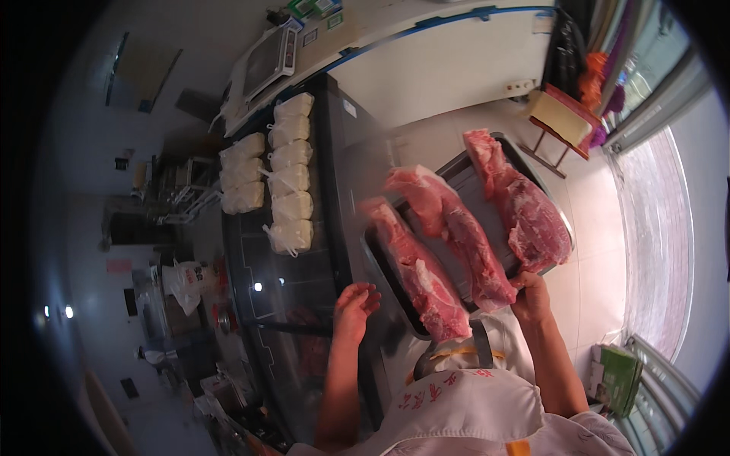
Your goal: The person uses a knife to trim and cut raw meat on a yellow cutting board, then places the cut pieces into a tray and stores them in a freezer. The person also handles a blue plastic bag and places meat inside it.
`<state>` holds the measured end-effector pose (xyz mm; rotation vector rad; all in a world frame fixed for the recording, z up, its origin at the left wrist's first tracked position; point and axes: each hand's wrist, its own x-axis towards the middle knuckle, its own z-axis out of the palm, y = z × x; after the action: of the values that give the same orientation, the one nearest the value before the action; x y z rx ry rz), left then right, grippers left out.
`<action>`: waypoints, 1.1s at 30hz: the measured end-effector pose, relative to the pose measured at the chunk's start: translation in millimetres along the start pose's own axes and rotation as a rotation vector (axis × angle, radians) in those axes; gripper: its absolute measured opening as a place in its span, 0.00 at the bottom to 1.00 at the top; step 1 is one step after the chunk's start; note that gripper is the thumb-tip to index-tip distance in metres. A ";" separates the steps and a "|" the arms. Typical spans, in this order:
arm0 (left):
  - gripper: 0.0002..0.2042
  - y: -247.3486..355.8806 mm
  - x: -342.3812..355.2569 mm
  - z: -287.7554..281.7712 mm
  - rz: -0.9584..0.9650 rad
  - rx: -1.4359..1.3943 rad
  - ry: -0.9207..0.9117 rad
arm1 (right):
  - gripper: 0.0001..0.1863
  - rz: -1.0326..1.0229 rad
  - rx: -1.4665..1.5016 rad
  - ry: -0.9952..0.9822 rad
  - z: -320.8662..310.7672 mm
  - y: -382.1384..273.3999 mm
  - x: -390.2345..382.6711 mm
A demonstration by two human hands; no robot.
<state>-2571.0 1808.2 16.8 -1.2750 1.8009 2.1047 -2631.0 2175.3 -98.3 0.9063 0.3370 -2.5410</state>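
Three long cuts of raw pink meat lie side by side in a shallow metal tray (pixel 464 181) in front of me: a left cut (pixel 420 277), a middle cut (pixel 456 232) and a right cut (pixel 525 209). The ends of the left and middle cuts reach over the tray's edges. My right hand (pixel 531 295) grips the tray's near edge, between the middle and right cuts; part of its fingers is hidden below. Left of the tray, my left hand (pixel 356 308) is open and holds nothing, its fingers slightly bent beside the glass counter.
A dark glass display counter (pixel 255 300) runs along the left, with white bagged blocks (pixel 291 194) in two rows on top. Beyond stand a flat scale (pixel 271 61) and a white chest (pixel 449 68). A small stool (pixel 559 125) is at the far right, a green box (pixel 617 380) near right.
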 end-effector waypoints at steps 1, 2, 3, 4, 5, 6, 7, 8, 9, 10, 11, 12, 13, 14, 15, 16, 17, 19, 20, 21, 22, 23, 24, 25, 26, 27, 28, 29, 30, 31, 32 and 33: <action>0.10 25.0 29.9 7.7 0.014 0.016 -0.016 | 0.20 0.009 -0.009 0.015 18.7 -8.6 31.7; 0.10 51.1 60.4 16.4 0.040 0.042 0.012 | 0.21 0.015 -0.022 0.025 51.4 -19.8 63.3; 0.10 77.6 90.0 22.3 0.064 0.069 0.038 | 0.21 0.011 -0.032 0.047 82.1 -23.1 93.4; 0.09 103.3 122.8 24.1 0.087 0.096 0.064 | 0.22 0.006 -0.045 0.079 103.5 -22.8 126.0; 0.09 131.1 157.7 18.9 0.154 0.099 0.048 | 0.22 0.005 -0.064 0.103 123.4 -22.0 158.5; 0.09 162.1 195.7 19.5 0.204 0.173 0.085 | 0.22 -0.007 -0.084 0.128 139.3 -21.8 192.5; 0.09 195.7 235.7 19.0 0.258 0.215 0.114 | 0.20 -0.011 -0.078 0.091 148.2 -20.8 228.2; 0.10 230.5 277.9 14.1 0.314 0.259 0.143 | 0.19 -0.013 -0.107 0.105 181.3 -17.1 258.4; 0.09 268.0 326.6 3.4 0.381 0.313 0.148 | 0.18 -0.018 -0.136 0.116 223.7 -12.0 282.7; 0.09 305.8 371.5 -9.2 0.446 0.367 0.147 | 0.17 -0.031 -0.163 0.129 259.7 -7.1 307.4; 0.08 334.6 413.8 -32.8 0.529 0.422 0.190 | 0.17 -0.027 -0.173 0.079 278.2 -1.5 335.6; 0.08 359.9 460.8 -59.4 0.609 0.477 0.235 | 0.15 -0.038 -0.182 0.146 297.3 7.0 357.5; 0.08 393.4 517.9 -88.8 0.691 0.590 0.318 | 0.15 -0.068 -0.187 0.190 353.6 22.6 387.4; 0.09 431.7 563.3 -110.2 0.749 0.715 0.414 | 0.14 -0.082 -0.192 0.242 401.2 39.1 413.3; 0.09 470.3 609.6 -128.3 0.806 0.867 0.455 | 0.17 -0.006 -0.134 0.016 392.6 42.4 453.3; 0.11 498.6 650.9 -142.7 0.845 1.020 0.476 | 0.19 0.010 -0.178 -0.030 403.2 47.6 480.9; 0.12 508.7 687.4 -165.0 0.770 1.139 0.498 | 0.21 0.019 -0.206 0.006 431.7 54.4 495.8; 0.15 537.1 744.7 -192.2 0.722 1.345 0.547 | 0.26 0.041 -0.251 0.005 489.6 63.5 533.3; 0.16 550.7 767.6 -193.9 0.735 1.436 0.578 | 0.28 0.065 -0.274 -0.022 514.9 67.4 554.5; 0.16 564.5 791.2 -193.6 0.742 1.529 0.614 | 0.33 0.028 -0.305 -0.022 559.5 82.1 570.0; 0.18 582.8 812.7 -197.7 0.696 1.575 0.564 | 0.34 0.043 -0.325 -0.060 579.9 87.2 591.9; 0.19 595.2 828.2 -201.7 0.637 1.621 0.506 | 0.35 0.059 -0.349 -0.095 598.7 93.1 615.1; 0.21 609.4 841.9 -200.7 0.581 1.666 0.445 | 0.32 0.074 -0.362 -0.107 620.6 100.4 637.1; 0.19 630.5 850.3 -185.1 0.470 1.713 0.383 | 0.34 0.090 -0.377 -0.134 631.1 100.9 661.3; 0.17 648.5 861.5 -172.5 0.363 1.749 0.318 | 0.35 0.104 -0.394 -0.165 642.7 100.3 685.0; 0.16 629.0 886.3 -204.5 0.342 1.848 0.356 | 0.40 0.167 -0.379 -0.172 671.3 112.5 695.1; 0.15 608.2 909.6 -234.7 0.323 1.948 0.383 | 0.44 0.204 -0.437 -0.169 684.5 114.5 718.1; 0.14 617.4 924.0 -229.2 0.234 1.998 0.314 | 0.44 0.210 -0.449 -0.192 697.3 117.4 738.3; 0.14 614.0 930.3 -237.0 0.259 1.971 0.307 | 0.43 0.229 -0.471 -0.221 718.6 124.5 751.7; 0.13 608.8 932.6 -246.5 0.283 1.945 0.303 | 0.42 0.190 -0.517 -0.196 737.0 136.4 760.3; 0.13 603.8 936.5 -254.3 0.314 1.917 0.295 | 0.42 0.228 -0.511 -0.212 748.4 142.0 768.7; 0.12 602.2 934.6 -259.2 0.358 1.909 0.315 | 0.42 0.274 -0.504 -0.229 753.9 145.5 773.5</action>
<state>-3375.5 1005.7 -94.0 -0.5558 2.6938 -0.4055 -3515.5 1541.3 -39.2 0.4311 0.6882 -2.1305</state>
